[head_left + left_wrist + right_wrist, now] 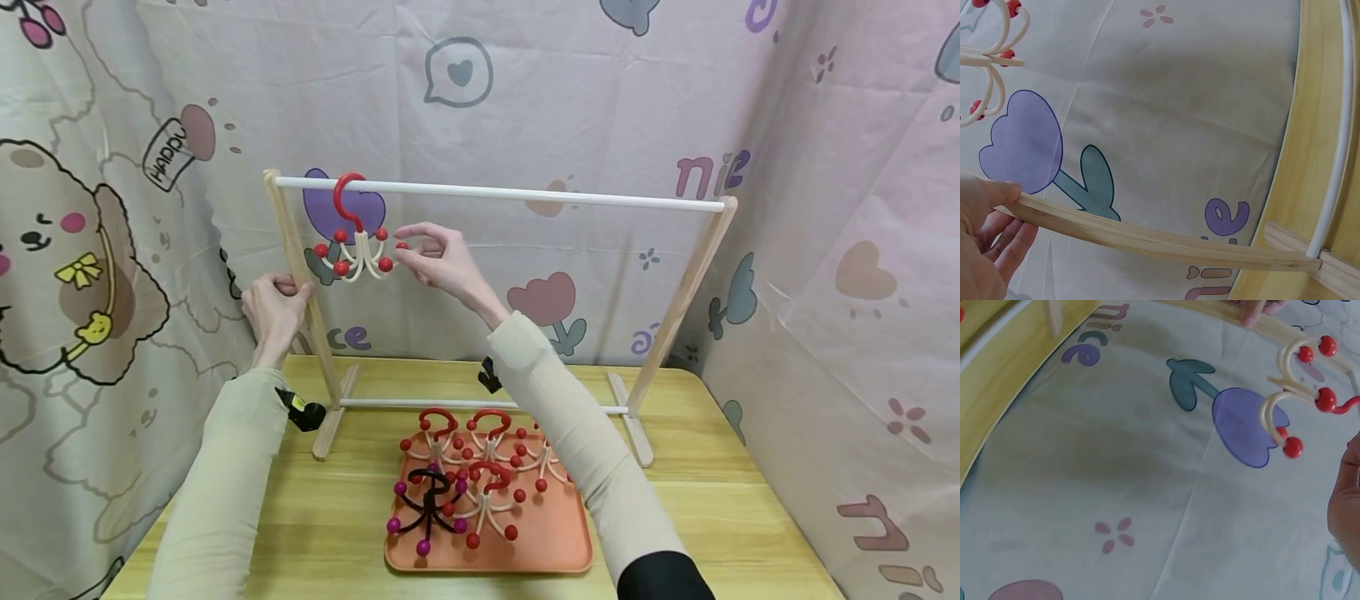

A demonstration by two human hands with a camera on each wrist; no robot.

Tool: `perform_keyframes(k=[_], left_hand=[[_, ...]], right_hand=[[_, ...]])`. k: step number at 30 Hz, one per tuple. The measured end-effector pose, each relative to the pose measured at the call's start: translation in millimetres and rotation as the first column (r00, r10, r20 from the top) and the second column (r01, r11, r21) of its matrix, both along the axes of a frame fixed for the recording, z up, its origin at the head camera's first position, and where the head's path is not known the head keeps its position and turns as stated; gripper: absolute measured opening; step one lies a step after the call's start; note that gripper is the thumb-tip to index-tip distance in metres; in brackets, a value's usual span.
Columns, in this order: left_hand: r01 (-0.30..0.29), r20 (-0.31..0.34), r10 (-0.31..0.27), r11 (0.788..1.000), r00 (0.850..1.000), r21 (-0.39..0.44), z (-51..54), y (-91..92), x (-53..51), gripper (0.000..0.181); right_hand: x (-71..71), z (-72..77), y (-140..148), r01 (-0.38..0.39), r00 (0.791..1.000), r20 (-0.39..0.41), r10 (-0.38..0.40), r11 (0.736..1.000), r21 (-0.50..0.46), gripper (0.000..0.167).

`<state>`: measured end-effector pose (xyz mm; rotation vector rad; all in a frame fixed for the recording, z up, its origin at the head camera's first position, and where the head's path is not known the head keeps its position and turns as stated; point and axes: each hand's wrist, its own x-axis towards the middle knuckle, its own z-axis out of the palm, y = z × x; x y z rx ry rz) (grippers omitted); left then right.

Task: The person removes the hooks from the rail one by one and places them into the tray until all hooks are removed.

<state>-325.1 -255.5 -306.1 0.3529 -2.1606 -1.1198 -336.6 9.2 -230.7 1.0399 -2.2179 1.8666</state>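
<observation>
A cream rack-shaped hanger (362,250) with curved arms, red ball ends and a red hook hangs at the left of the white top rod (495,192). My right hand (442,262) pinches a red ball at the hanger's right side between thumb and fingers; the contact is partly hidden. In the right wrist view only part of this hand (1346,506) shows, beside the hanger (1285,390). My left hand (276,307) grips the rack's left wooden post (318,333). The left wrist view shows thumb and fingers of this hand (988,234) on the post (1147,242).
An orange tray (551,533) on the wooden table (322,517) bears several cream hangers (486,504) with red hooks and a black one (429,500) with magenta balls. The rack's right post (678,308) stands opposite. A patterned curtain (465,133) encloses the table.
</observation>
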Motion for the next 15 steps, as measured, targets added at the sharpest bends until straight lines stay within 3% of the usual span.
perform_keyframes(k=[15], left_hand=[[-0.015, -0.009, 0.014, 0.999, 1.0, -0.033, -0.1, -0.9, -0.2, 0.029]], right_hand=[[-7.6, 15.9, -39.9, -0.036, 0.995, 0.091, 0.037, 0.999, -0.022, 0.041]])
